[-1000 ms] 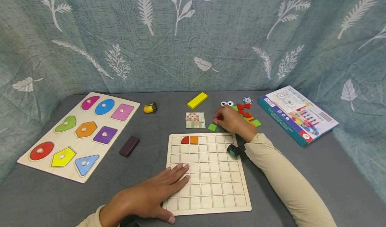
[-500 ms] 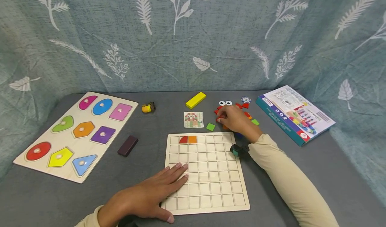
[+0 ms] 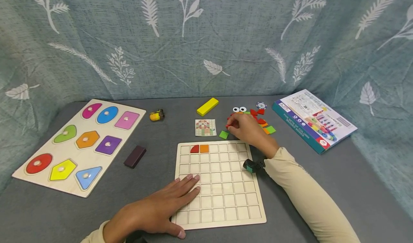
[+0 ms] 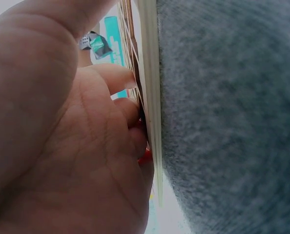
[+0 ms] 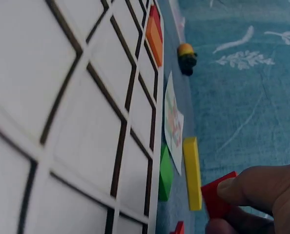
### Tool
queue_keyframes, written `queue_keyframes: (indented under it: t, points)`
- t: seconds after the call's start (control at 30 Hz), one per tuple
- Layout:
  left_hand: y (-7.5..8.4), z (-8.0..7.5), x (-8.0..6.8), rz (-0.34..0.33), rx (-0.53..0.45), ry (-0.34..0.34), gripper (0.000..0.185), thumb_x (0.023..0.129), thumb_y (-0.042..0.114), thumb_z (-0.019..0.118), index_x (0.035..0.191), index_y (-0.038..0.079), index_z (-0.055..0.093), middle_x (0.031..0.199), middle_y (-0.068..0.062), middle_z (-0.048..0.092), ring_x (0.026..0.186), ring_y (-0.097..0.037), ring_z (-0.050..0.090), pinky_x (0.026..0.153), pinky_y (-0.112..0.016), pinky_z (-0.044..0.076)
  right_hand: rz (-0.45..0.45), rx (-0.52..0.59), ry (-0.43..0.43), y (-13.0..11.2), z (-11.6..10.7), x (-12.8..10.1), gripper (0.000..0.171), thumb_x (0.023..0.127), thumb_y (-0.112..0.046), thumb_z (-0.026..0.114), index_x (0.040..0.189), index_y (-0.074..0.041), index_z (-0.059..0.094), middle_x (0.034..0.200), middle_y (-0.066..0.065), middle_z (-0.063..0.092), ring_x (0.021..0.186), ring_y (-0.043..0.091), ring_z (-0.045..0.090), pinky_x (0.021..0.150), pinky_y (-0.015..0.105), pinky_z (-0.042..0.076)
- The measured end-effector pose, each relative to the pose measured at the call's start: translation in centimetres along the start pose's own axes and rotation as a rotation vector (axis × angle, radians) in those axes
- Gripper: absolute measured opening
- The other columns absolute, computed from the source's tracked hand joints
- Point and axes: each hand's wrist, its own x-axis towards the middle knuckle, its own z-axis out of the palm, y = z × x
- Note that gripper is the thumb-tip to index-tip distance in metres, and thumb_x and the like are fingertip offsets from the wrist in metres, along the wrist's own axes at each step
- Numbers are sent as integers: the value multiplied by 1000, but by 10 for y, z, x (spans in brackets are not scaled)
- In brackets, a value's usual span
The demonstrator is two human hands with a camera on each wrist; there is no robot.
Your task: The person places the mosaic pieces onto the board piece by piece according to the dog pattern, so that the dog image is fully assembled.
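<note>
Over on the far right of the grey table you've got a teal-edged box (image 3: 313, 119), and the only writing on it I can sort of make out is the white line along its side, something like "FIVE SETS OF COLUMN"; the rest is too small to read. The little pattern card (image 3: 205, 127) next to the yellow block (image 3: 207, 106) is just a coloured grid picture, no text I can see.

Your right hand (image 3: 246, 128) sits just past the far edge of the grid board (image 3: 221, 196), right at the heap of loose tiles (image 3: 262, 123). The wrist view shows it best: your thumb and fingers are pinching a red tile (image 5: 219, 199), held just off the table beside the green tile (image 3: 223, 134) and above the board's top edge. So the red tile is in your right hand, well apart from your left.

Your left hand (image 3: 161, 209) lies flat with straight fingers on the board's near-left corner, pressing it down and holding nothing. On the board's top row, a red quarter-round piece (image 3: 194, 149) and an orange square (image 3: 204, 148) sit side by side in their cells, between your two hands but closer to the right one.

Further left there's a dark purple block (image 3: 134, 156), a small yellow toy (image 3: 156, 115) and the shape puzzle board (image 3: 77, 144).
</note>
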Motion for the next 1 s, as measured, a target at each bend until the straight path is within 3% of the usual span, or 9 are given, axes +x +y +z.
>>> queue_keyframes:
  t: [0.23,0.43,0.77,1.0]
  points:
    - [0,0,0,-21,-14,-3,102,78,51,76,157,23,17,162,9,-6,147,-15,-6,116,-48,6,-20,54,-14,-7,7,-1,8,90,-3,66,98,-2,67,86,5,64,75,17,57,68,30,49]
    - [0,1,0,-14,-17,8,102,78,49,77,157,22,19,162,8,-5,147,-16,-5,116,-48,7,-101,83,-24,-10,14,-2,10,89,1,65,99,-1,68,88,6,64,76,18,59,69,31,50]
    - [-1,1,1,-5,-15,17,103,77,51,76,157,21,19,162,7,-4,147,-16,-5,116,-49,8,-154,137,-151,-17,25,-3,15,88,2,65,102,2,68,86,5,63,74,15,57,67,28,50]
    - [-1,2,0,11,-21,20,102,78,50,76,157,20,19,163,6,-4,147,-16,-5,115,-50,9,-161,148,-241,-22,28,-6,14,89,0,64,100,-4,70,84,1,65,71,11,56,65,25,48]
